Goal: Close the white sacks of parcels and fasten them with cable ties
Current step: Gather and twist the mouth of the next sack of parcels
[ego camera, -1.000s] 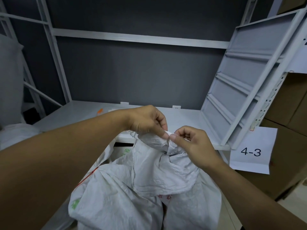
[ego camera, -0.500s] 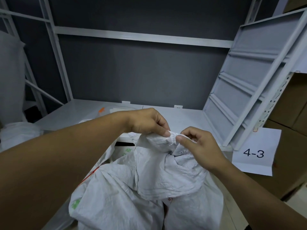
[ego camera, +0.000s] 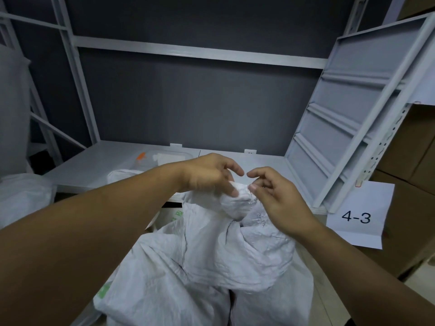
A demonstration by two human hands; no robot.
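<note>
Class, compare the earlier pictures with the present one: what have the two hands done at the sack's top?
Both index fingers have lifted off the gathered neck of the white sack; the left hand and right hand loosened their pinch, thumbs still touching. Sack, shelf and 4-3 label unchanged.

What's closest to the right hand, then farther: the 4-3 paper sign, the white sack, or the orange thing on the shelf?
1. white sack, touching the right hand.
2. 4-3 paper sign, to its right.
3. orange thing, far left on the shelf.
</note>
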